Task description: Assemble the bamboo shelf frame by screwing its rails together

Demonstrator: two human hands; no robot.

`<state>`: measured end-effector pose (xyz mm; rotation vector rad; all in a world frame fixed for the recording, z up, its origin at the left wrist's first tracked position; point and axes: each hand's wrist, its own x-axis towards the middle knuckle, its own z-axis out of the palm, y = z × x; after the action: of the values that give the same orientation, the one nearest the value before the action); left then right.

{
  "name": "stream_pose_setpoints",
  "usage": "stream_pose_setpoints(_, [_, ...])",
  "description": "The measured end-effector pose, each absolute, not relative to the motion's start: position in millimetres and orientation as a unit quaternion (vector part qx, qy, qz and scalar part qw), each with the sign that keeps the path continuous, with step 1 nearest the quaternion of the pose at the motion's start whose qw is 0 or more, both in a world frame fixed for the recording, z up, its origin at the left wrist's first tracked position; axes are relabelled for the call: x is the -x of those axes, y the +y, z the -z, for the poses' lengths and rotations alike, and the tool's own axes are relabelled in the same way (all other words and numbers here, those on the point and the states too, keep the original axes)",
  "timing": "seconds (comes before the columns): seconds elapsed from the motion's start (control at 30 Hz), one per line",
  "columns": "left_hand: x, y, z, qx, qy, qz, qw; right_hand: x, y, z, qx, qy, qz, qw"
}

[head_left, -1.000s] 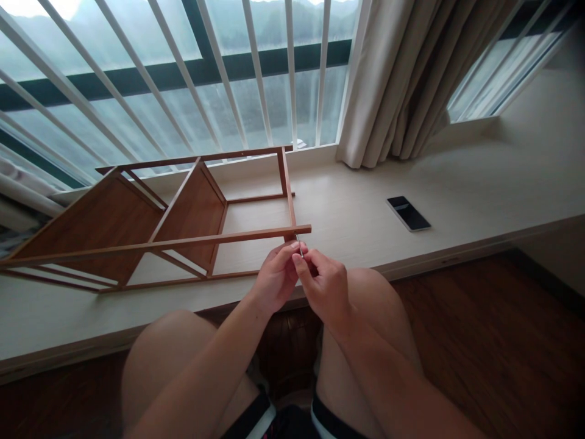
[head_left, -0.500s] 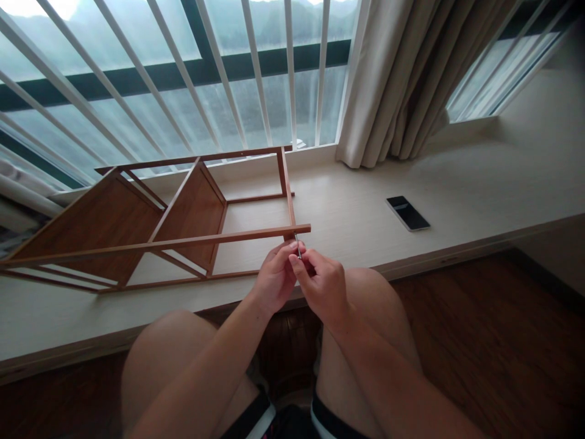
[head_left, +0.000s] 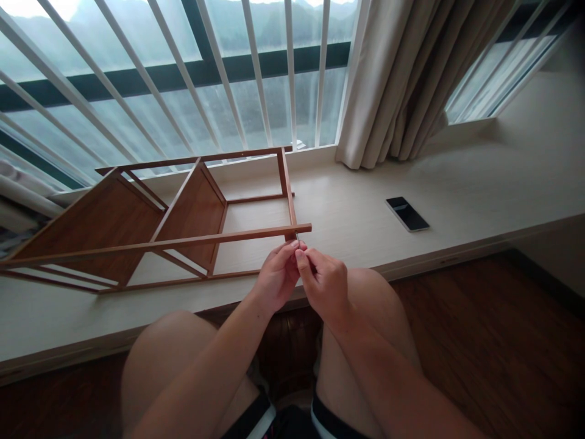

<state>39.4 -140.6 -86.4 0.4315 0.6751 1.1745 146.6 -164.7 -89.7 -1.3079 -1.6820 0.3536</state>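
A brown wooden shelf frame [head_left: 183,225] lies on its side on the pale window ledge [head_left: 365,225]. My left hand [head_left: 275,277] and my right hand [head_left: 325,285] meet just below the right end of the frame's front rail, above my knees. Both hands pinch a thin metal tool [head_left: 297,237] whose tip points up at the rail's corner joint. Most of the tool is hidden by my fingers, so I cannot tell what kind it is.
A black phone [head_left: 407,213] lies face up on the ledge to the right. Beige curtains [head_left: 402,79] hang at the back right. White window bars [head_left: 183,79] stand behind the frame. Dark wooden floor [head_left: 479,341] spreads below the ledge.
My fingers have crept slightly up toward the rail, so less of the thin tool shows. The frame and phone have not moved.
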Motion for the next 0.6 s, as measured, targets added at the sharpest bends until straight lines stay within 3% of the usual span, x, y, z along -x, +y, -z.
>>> stream_pose_setpoints(0.6, [-41,-143,83,-0.315,0.319,-0.527,0.722,-133,-166,95,0.448,-0.509,-0.404,0.615])
